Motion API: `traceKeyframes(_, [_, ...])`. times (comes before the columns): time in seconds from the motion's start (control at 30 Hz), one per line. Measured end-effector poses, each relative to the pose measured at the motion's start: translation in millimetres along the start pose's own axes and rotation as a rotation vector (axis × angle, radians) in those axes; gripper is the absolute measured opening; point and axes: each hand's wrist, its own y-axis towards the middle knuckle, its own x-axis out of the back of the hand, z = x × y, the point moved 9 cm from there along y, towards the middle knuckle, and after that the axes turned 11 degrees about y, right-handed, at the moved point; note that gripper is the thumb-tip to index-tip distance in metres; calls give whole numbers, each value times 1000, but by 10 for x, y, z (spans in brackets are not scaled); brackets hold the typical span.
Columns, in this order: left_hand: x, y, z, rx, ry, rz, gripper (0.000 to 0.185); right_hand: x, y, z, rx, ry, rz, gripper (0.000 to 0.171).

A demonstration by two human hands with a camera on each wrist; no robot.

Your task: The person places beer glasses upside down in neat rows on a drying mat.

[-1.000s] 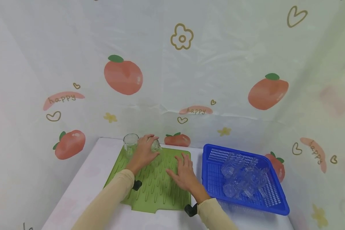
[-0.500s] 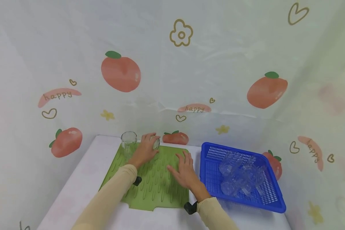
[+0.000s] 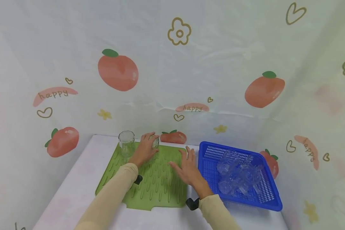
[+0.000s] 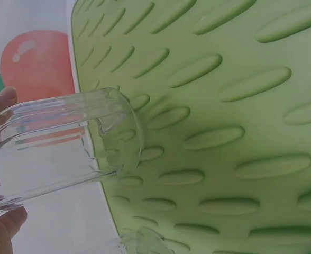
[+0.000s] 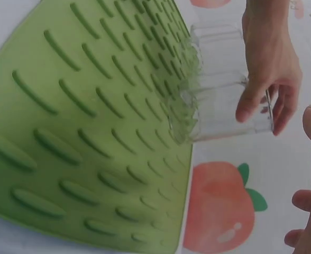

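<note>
My left hand [image 3: 145, 148] grips a clear drinking glass [image 4: 60, 140] at its top, thumb on one side and fingers on the other. The glass stands upright at the back of the green ribbed mat [image 3: 152, 195], its lower end down among the ribs. To its left, close by, a second clear glass [image 3: 126, 143] stands upright at the mat's back left corner. Over the mat's right edge my right hand [image 3: 188, 169] hovers, fingers spread and relaxed, holding nothing. Its thumb and fingertips show at the edge of the right wrist view.
Right of the mat is a blue perforated basket [image 3: 214, 152] with several clear glass pieces [image 3: 238, 175] heaped in it. A white patterned cloth [image 3: 83, 166] covers the table, and a matching curtain [image 3: 158, 80] hangs directly behind.
My left hand keeps its grip on the glass, shifting slightly right relative to the mat. The right hand has drifted right, toward the basket. The head view has turned slightly.
</note>
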Motion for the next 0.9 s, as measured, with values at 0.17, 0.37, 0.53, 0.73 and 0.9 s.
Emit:
traceKeyframes(0.17, [-7, 16, -10, -13, 60, 19, 65, 79, 11, -23, 28, -35, -26, 74])
traceKeyframes(0.37, [-20, 29, -34, -18, 136, 54, 66, 136, -1, -95, 10, -72, -37, 77])
traceKeyframes(0.53, [-34, 6, -22, -11, 154, 78, 73, 184, -14, -117, 19, -126, -42, 78])
traceKeyframes(0.73, [28, -24, -26, -10, 171, 45, 78, 280, -28, -126, 14, -139, -49, 79])
traceKeyframes(0.9, [103, -63, -37, -9, 138, 9, 81, 328, -50, -192, -8, -155, -46, 81])
